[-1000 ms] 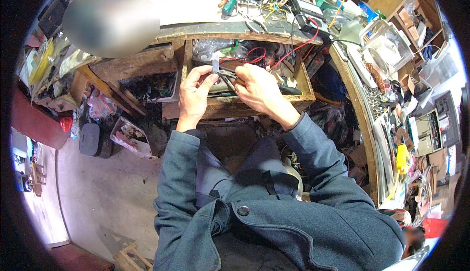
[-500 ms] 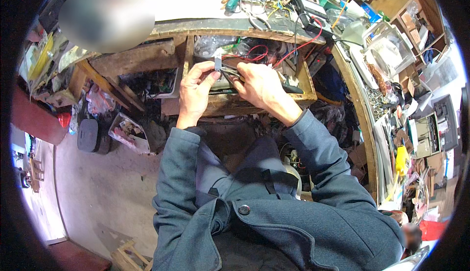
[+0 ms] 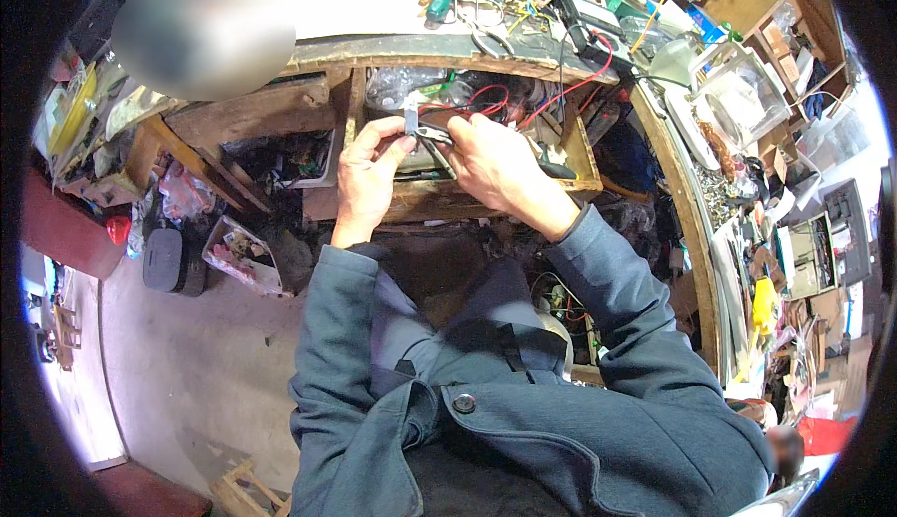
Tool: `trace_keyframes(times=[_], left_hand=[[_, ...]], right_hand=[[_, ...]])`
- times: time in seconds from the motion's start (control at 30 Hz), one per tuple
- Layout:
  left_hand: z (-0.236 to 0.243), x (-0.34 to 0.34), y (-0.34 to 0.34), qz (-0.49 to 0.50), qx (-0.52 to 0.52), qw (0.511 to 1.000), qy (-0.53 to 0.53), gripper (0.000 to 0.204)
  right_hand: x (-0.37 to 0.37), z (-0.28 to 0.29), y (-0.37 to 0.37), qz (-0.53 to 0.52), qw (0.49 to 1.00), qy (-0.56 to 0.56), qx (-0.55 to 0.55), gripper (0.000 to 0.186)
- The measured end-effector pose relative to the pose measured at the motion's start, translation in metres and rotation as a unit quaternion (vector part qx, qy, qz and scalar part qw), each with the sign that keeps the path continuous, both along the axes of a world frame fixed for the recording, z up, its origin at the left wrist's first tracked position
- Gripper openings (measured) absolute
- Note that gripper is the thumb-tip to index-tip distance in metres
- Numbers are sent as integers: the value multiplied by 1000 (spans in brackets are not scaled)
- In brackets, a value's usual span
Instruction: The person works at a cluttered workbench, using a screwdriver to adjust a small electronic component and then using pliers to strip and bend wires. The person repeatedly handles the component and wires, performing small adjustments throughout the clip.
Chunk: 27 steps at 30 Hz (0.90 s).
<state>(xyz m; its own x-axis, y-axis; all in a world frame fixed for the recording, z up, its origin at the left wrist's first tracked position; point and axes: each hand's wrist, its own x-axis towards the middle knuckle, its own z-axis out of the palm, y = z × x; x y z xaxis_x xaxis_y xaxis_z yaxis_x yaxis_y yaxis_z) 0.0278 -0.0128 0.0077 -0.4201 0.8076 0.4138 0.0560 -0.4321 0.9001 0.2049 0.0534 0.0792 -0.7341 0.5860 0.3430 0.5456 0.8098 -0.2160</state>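
Note:
Between the thumb and fingers of my left hand (image 3: 368, 173) is a small flat grey piece (image 3: 410, 123) with a pale upper end, held upright. My right hand (image 3: 495, 157) is closed around a pair of pliers (image 3: 433, 134). Their metal jaws point left and meet the grey piece beside my left fingertips; whether they clamp it I cannot tell. The pliers' handles are mostly hidden in my palm. Both hands are above an open wooden drawer (image 3: 434, 201) that holds clear plastic bags (image 3: 397, 85), red wires (image 3: 490, 99) and a dark-handled tool (image 3: 559, 170).
Beyond the drawer, the workbench edge (image 3: 402, 48) carries another pair of pliers (image 3: 492, 42), a green-handled tool (image 3: 439, 6) and tangled wires. A clear plastic box (image 3: 747, 97) stands on the cluttered right-hand bench. On the floor at left are a box of scraps (image 3: 245, 255) and a dark container (image 3: 164, 260).
The pliers' jaws have turned and show more plainly, now up against the grey piece. Both hands have shifted slightly left.

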Motion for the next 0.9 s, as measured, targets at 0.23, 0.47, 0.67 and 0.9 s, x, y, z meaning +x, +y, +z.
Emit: trace_keyframes(times=[0.23, 0.47, 0.67, 0.9], left_hand=[[-2, 0, 2, -17, -16, 1000, -19, 22], [0, 1, 0, -23, -16, 999, -21, 22], [0, 1, 0, -29, -5, 999, -16, 23], [-1, 0, -1, -35, -8, 999, -12, 22]], right_hand=[[4, -7, 6, -2, 1000, -21, 2, 23], [4, -12, 9, 8, 1000, 2, -25, 23], [4, -7, 13, 37, 992, 8, -120, 29], [3, -5, 13, 32, 991, -8, -127, 31]])
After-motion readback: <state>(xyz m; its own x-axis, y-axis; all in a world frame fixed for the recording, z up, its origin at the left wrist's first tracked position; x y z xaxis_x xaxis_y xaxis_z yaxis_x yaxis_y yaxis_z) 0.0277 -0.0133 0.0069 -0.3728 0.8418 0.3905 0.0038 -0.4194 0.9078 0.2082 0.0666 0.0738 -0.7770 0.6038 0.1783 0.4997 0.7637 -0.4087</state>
